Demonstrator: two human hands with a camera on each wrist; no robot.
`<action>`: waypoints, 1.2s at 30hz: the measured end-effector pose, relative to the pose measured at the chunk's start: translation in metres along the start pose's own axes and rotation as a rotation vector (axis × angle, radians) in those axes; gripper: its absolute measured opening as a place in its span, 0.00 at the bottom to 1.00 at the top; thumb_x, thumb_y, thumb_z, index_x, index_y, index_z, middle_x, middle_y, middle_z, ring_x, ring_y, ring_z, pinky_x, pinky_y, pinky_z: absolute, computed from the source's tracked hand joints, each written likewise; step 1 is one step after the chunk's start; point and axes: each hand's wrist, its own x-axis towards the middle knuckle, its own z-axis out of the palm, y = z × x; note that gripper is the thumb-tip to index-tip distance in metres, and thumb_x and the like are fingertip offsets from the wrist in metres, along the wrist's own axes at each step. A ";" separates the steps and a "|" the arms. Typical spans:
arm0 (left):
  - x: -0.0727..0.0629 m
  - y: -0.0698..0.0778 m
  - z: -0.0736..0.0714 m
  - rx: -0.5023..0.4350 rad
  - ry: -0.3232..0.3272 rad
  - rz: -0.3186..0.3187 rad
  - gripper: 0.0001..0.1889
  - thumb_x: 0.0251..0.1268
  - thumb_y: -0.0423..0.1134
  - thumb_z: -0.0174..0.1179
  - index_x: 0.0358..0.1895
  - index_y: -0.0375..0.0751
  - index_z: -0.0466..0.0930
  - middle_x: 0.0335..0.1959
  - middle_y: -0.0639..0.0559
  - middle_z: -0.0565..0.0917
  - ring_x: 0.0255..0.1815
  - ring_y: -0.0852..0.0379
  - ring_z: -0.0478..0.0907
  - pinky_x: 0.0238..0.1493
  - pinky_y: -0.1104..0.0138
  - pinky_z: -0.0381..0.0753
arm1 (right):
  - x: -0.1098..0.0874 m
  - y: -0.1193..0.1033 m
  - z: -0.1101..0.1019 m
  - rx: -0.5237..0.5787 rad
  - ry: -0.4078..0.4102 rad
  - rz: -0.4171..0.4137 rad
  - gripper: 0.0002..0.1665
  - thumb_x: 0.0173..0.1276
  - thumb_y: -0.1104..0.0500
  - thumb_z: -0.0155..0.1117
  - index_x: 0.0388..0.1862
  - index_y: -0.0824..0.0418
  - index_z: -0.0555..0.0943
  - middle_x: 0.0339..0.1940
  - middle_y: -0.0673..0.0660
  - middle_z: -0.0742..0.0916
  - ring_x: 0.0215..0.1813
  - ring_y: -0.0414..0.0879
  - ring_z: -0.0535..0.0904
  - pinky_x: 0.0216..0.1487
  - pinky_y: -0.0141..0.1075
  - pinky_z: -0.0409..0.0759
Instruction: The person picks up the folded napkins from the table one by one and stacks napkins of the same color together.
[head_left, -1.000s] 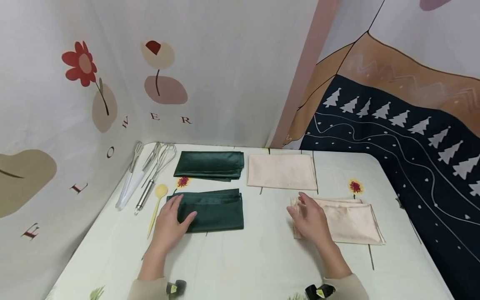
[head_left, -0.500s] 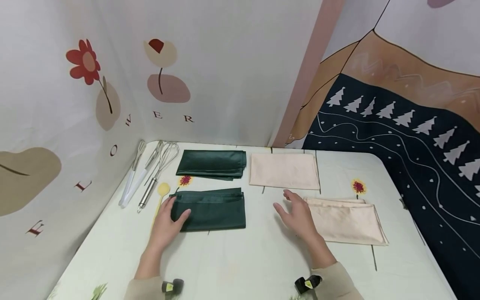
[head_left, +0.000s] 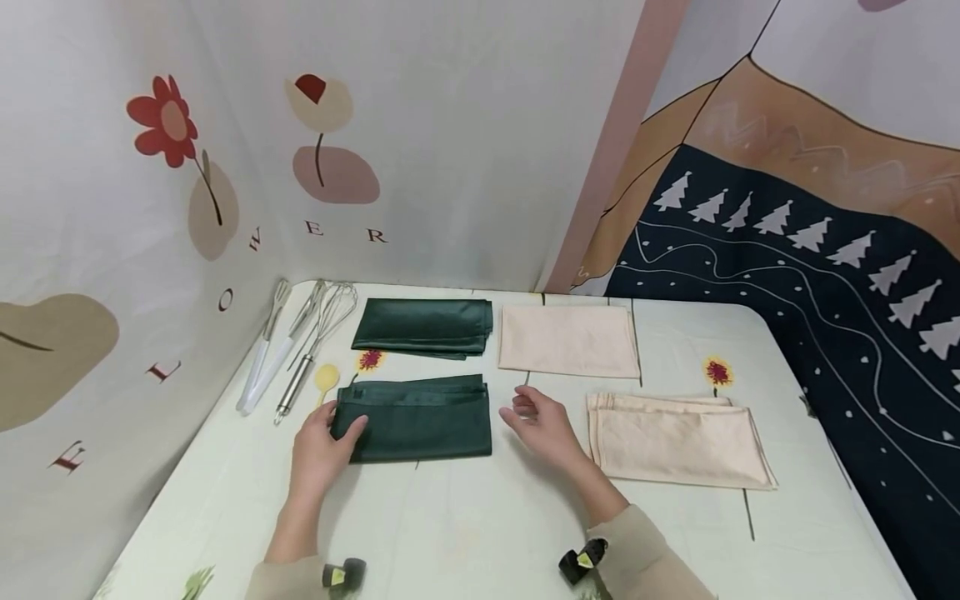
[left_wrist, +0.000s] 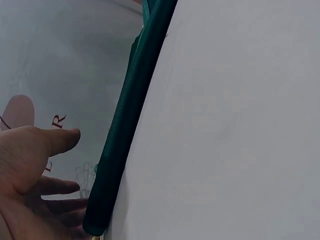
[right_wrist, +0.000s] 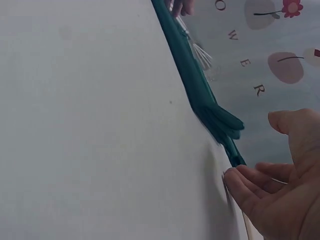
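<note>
A folded dark green satin cloth point(head_left: 420, 421) lies near the middle of the table. My left hand point(head_left: 318, 450) is at its left end, the thumb over the front corner and the fingers along the left edge. In the left wrist view, the thumb point(left_wrist: 65, 141) stands apart from the cloth's thick folded edge point(left_wrist: 125, 120). To the right of this cloth is my right hand point(head_left: 547, 429), thumb and fingers spread, holding nothing. The right wrist view shows its fingertips point(right_wrist: 235, 175) low over the tabletop, near the cloth's layered right end point(right_wrist: 220, 120).
Behind lie another folded green cloth point(head_left: 423, 323) and a folded pale pink cloth point(head_left: 568, 340). A second pink cloth point(head_left: 682, 442) is at right. A yellow spoon point(head_left: 326, 379), a whisk point(head_left: 295, 389) and white-handled utensils point(head_left: 262, 379) lie at left, beside the curtain wall point(head_left: 450, 167).
My right hand has moved left from the near pink cloth towards the near green cloth. My left hand has drawn slightly left and down to that cloth's left edge. The cloths stay put.
</note>
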 end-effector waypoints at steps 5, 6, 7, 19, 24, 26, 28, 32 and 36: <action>0.001 0.001 0.001 -0.029 0.015 -0.042 0.38 0.72 0.47 0.62 0.73 0.23 0.61 0.70 0.24 0.66 0.69 0.29 0.67 0.68 0.43 0.69 | 0.004 -0.003 0.009 0.050 -0.055 0.046 0.32 0.71 0.51 0.68 0.67 0.67 0.75 0.54 0.60 0.86 0.56 0.53 0.84 0.56 0.46 0.82; 0.001 0.001 0.001 -0.033 0.015 -0.045 0.38 0.72 0.47 0.62 0.73 0.23 0.61 0.71 0.24 0.66 0.70 0.29 0.67 0.68 0.43 0.69 | 0.005 -0.004 0.010 0.051 -0.072 0.049 0.32 0.71 0.51 0.68 0.68 0.66 0.74 0.54 0.60 0.86 0.56 0.53 0.84 0.56 0.46 0.82; 0.001 0.001 0.001 -0.037 0.014 -0.049 0.38 0.72 0.46 0.62 0.73 0.23 0.60 0.71 0.25 0.65 0.70 0.29 0.67 0.68 0.43 0.69 | 0.005 -0.005 0.011 0.052 -0.088 0.051 0.33 0.71 0.50 0.68 0.68 0.66 0.74 0.54 0.59 0.86 0.56 0.53 0.84 0.55 0.46 0.83; 0.005 0.003 0.005 -0.067 -0.005 -0.055 0.40 0.66 0.39 0.68 0.73 0.21 0.59 0.71 0.23 0.65 0.73 0.28 0.60 0.73 0.41 0.60 | 0.013 -0.015 0.025 0.011 -0.179 0.116 0.31 0.73 0.47 0.67 0.62 0.69 0.78 0.47 0.58 0.87 0.44 0.47 0.85 0.47 0.41 0.85; 0.005 0.002 0.007 -0.089 0.033 -0.108 0.38 0.69 0.44 0.65 0.73 0.23 0.62 0.68 0.22 0.68 0.72 0.28 0.63 0.71 0.41 0.63 | 0.017 -0.018 0.030 0.030 -0.202 0.201 0.23 0.72 0.43 0.66 0.40 0.65 0.85 0.21 0.52 0.81 0.20 0.43 0.77 0.25 0.33 0.77; 0.003 0.002 0.007 -0.064 0.079 -0.109 0.35 0.70 0.47 0.63 0.71 0.25 0.66 0.63 0.22 0.74 0.67 0.28 0.69 0.67 0.40 0.68 | 0.017 -0.018 0.031 0.003 -0.199 0.234 0.26 0.71 0.40 0.66 0.28 0.62 0.82 0.13 0.50 0.76 0.16 0.42 0.72 0.20 0.32 0.70; 0.002 0.002 0.006 -0.012 0.128 -0.105 0.33 0.71 0.50 0.62 0.68 0.28 0.70 0.56 0.23 0.79 0.60 0.26 0.75 0.60 0.38 0.73 | 0.017 -0.019 0.030 -0.032 -0.209 0.254 0.30 0.70 0.37 0.65 0.18 0.58 0.77 0.10 0.49 0.72 0.14 0.42 0.69 0.19 0.32 0.66; -0.004 0.001 -0.002 0.101 0.161 -0.134 0.34 0.71 0.57 0.59 0.63 0.28 0.75 0.49 0.27 0.84 0.50 0.26 0.79 0.47 0.39 0.78 | 0.016 -0.018 0.029 -0.121 -0.267 0.213 0.35 0.69 0.35 0.65 0.11 0.52 0.67 0.08 0.47 0.68 0.13 0.42 0.65 0.18 0.33 0.62; -0.005 -0.003 -0.010 0.092 0.086 -0.177 0.37 0.71 0.61 0.57 0.62 0.26 0.76 0.51 0.28 0.83 0.52 0.28 0.79 0.47 0.41 0.78 | 0.015 -0.014 0.034 -0.179 -0.267 0.077 0.32 0.70 0.41 0.67 0.12 0.53 0.68 0.10 0.45 0.67 0.16 0.41 0.64 0.21 0.32 0.62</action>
